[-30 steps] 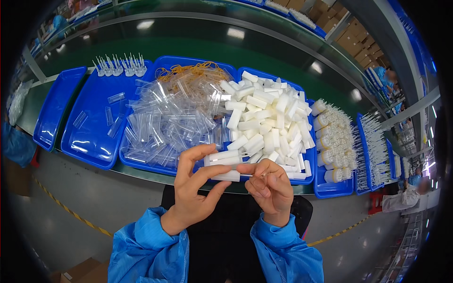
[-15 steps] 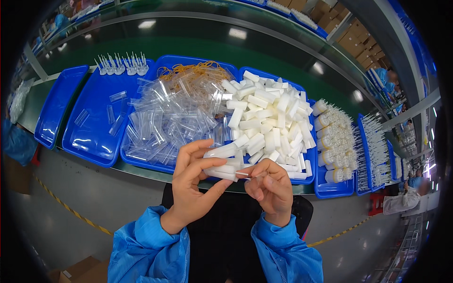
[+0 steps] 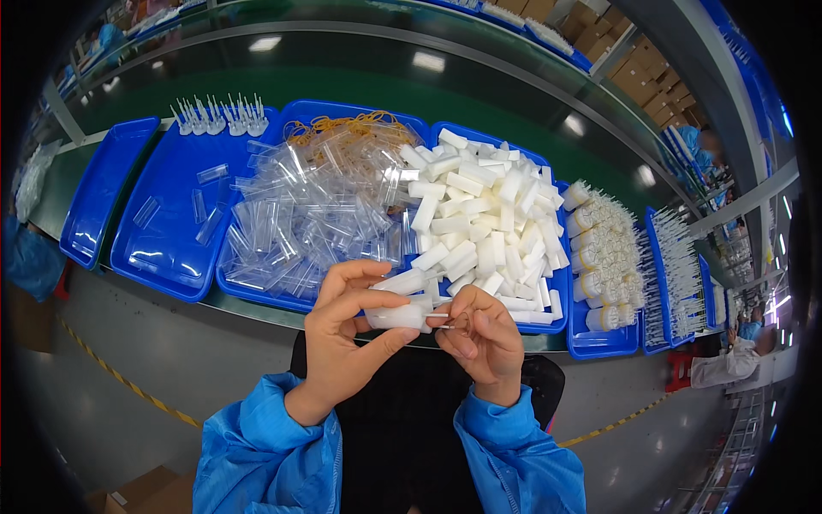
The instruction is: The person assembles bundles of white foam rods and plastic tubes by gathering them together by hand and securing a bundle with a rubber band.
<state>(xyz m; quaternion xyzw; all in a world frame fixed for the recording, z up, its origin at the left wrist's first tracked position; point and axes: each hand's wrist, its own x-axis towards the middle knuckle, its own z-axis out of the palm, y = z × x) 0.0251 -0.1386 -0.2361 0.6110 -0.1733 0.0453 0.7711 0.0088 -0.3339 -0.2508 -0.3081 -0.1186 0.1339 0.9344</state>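
My left hand is closed around a small bundle of white pieces, fingers over the top and thumb underneath. Another pale piece sticks out above the index finger. Thin white stems point right from the bundle toward my right hand. The fingers of that hand are curled and pinched at the stem ends, with a thin, loop-like strand at the fingertips; its kind is hard to make out. Both hands are above the near edge of the trays.
Behind my hands, one blue tray holds clear plastic sleeves and yellow rubber bands; another is heaped with white blocks. Banded white bundles fill a right-hand tray. Stemmed white parts stand on the left tray.
The bundle in my left hand has turned slightly, so its pieces show differently. My right fingers have shifted slightly left and up against the stems; the loop-like strand shows more clearly.
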